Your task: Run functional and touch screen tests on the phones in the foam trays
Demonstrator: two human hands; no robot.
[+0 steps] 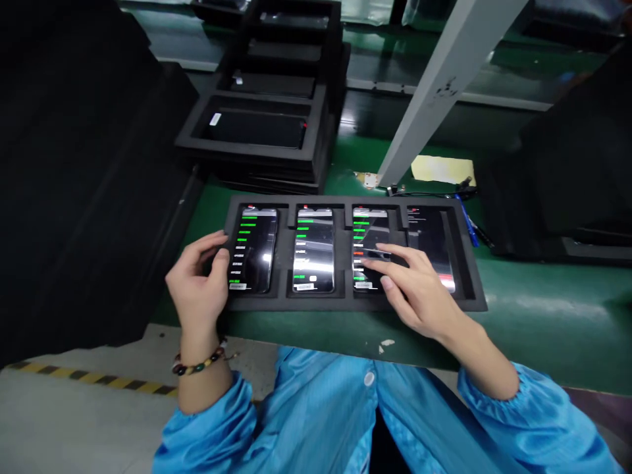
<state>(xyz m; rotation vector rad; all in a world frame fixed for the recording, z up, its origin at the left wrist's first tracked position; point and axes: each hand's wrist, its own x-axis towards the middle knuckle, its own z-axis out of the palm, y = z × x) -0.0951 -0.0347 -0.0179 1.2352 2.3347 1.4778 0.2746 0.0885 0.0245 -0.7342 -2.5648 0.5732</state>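
A black foam tray [283, 304] lies on the green bench, with several smartphones in its slots. Curled at the tray's left edge, my left hand [203, 280] appears to grip it between thumb and fingers. The left phone [259, 253] and the second phone [314, 253] show green and white text lines. My right hand [419, 286] is over the third phone [368, 227], index finger stretched to its screen beside a red line. The right-hand phone [429, 230] has a darker screen with small text and is partly covered by that hand.
Behind stands a stack of black foam trays [316, 158] holding more phones. A grey metal post [434, 99] rises at the back. Near it lie a yellow paper [442, 169], a cable and a blue pen [468, 222]. Dark stacks [567, 184] flank the bench.
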